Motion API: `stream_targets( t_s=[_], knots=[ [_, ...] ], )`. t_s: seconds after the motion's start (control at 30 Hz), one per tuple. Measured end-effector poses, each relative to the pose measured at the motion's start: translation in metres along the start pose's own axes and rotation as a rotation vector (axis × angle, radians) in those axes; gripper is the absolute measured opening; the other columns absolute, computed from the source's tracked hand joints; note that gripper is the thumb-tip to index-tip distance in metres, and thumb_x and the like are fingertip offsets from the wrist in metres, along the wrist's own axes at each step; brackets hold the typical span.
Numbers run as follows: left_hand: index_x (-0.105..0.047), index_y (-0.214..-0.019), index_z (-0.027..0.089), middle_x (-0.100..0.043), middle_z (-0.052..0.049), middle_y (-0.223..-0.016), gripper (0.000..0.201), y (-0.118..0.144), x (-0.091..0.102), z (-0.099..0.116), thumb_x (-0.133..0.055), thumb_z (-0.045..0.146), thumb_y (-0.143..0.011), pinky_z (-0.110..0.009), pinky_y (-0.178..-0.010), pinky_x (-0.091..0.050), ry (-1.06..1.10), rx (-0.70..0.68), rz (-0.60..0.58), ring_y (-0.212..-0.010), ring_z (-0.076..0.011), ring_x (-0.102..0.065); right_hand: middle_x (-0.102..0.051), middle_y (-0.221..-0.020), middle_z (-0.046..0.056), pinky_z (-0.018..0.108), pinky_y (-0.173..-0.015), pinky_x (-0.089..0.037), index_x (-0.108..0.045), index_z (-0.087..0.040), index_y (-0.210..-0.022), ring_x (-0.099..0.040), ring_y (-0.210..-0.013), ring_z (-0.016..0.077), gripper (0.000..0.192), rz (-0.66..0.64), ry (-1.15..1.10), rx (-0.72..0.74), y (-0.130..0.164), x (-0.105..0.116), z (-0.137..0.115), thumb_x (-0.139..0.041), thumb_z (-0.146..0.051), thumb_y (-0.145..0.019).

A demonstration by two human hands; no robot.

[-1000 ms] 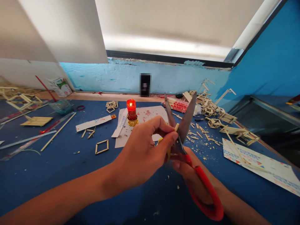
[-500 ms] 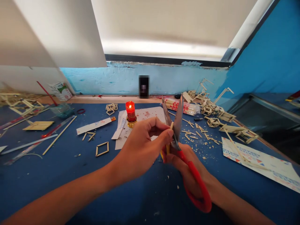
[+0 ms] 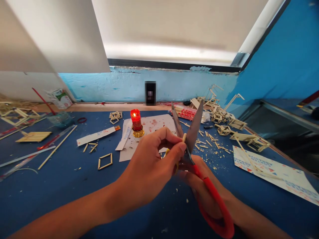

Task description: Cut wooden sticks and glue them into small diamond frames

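My left hand (image 3: pixel 156 159) pinches a short wooden stick (image 3: pixel 184 137) between thumb and fingertips, its pale end poking up. Around the handles of red-handled scissors (image 3: pixel 195 127) my right hand (image 3: pixel 199 182) is closed. The scissor blades point up and stand apart, with the stick close to the pivot between them; whether they touch it I cannot tell. Behind my left hand a lit red candle (image 3: pixel 136 120) stands in a gold holder on stained white paper (image 3: pixel 154 121). A small square stick frame (image 3: pixel 105 161) lies left of the hands.
Cut stick pieces (image 3: pixel 209 141) lie scattered to the right, before several stick models (image 3: pixel 224 116). A printed cardboard strip (image 3: pixel 271 169) is at the right. On the left are a glass jar (image 3: pixel 59 119), long sticks (image 3: pixel 57 147) and a stick panel (image 3: pixel 33 136).
The scissor blades have spread wider, and the red handle has swung lower and to the right. My left hand still pinches the stick. The view has shifted slightly.
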State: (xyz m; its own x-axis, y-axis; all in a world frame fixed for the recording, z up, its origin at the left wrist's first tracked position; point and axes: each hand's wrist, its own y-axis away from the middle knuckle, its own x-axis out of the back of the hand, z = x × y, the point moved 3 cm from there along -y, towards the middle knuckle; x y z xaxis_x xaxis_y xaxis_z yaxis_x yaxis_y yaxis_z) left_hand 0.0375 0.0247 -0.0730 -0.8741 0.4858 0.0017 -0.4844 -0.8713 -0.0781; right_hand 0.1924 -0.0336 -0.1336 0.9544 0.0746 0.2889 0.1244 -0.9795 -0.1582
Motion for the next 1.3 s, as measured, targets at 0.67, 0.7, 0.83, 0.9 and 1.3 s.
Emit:
stream_targets(
  t_s=[0.67, 0.7, 0.83, 0.9, 1.3],
  knots=[
    [-0.072, -0.091, 0.017, -0.067, -0.001, -0.074, 0.019, -0.003, 0.005, 0.007, -0.062, 0.031, -0.1, -0.027, -0.069, -0.049, -0.069, -0.014, -0.147, -0.073, -0.0161, -0.063, -0.066, -0.066, 0.002, 0.026, -0.05, -0.049, -0.076, -0.019, -0.084, -0.058, -0.053, 0.0137, 0.024, 0.267, -0.332, 0.091, -0.022, 0.03, -0.022, -0.075, -0.042, -0.09],
    [-0.072, -0.091, 0.017, -0.066, -0.001, -0.074, 0.021, -0.004, 0.005, 0.006, -0.061, 0.031, -0.1, -0.027, -0.068, -0.048, -0.1, -0.017, -0.148, -0.073, -0.0161, -0.063, -0.066, -0.066, 0.002, 0.027, -0.051, -0.049, -0.077, -0.02, -0.088, -0.058, -0.054, 0.0144, 0.023, 0.243, -0.301, 0.091, -0.023, 0.031, -0.024, -0.075, -0.042, -0.091],
    [-0.071, -0.093, 0.018, -0.064, -0.001, -0.075, 0.021, -0.004, 0.006, 0.005, -0.059, 0.032, -0.102, -0.025, -0.062, -0.043, -0.216, -0.029, -0.128, -0.071, -0.015, -0.059, -0.059, -0.063, -0.001, 0.027, -0.052, -0.045, -0.074, -0.021, -0.087, -0.053, -0.056, 0.0139, 0.025, 0.17, -0.219, 0.074, -0.025, 0.033, -0.025, -0.072, -0.045, -0.095],
    [-0.071, -0.093, 0.018, -0.064, -0.001, -0.075, 0.021, -0.003, 0.006, 0.005, -0.059, 0.032, -0.102, -0.024, -0.061, -0.042, -0.241, -0.028, -0.124, -0.071, -0.015, -0.06, -0.058, -0.063, -0.002, 0.027, -0.053, -0.044, -0.074, -0.022, -0.089, -0.052, -0.057, 0.0129, 0.025, 0.166, -0.215, 0.07, -0.026, 0.033, -0.022, -0.071, -0.045, -0.096],
    [-0.079, -0.098, 0.018, -0.079, -0.002, -0.083, 0.007, -0.008, 0.004, -0.009, -0.075, 0.023, -0.095, -0.023, -0.081, -0.059, 0.355, -0.001, -0.167, -0.079, -0.0127, -0.075, -0.066, -0.069, -0.002, 0.025, -0.054, -0.05, -0.069, -0.021, -0.088, -0.059, -0.055, 0.0112, 0.021, 0.13, -0.52, 0.138, -0.034, 0.013, -0.009, -0.07, -0.04, -0.097]
  ],
)
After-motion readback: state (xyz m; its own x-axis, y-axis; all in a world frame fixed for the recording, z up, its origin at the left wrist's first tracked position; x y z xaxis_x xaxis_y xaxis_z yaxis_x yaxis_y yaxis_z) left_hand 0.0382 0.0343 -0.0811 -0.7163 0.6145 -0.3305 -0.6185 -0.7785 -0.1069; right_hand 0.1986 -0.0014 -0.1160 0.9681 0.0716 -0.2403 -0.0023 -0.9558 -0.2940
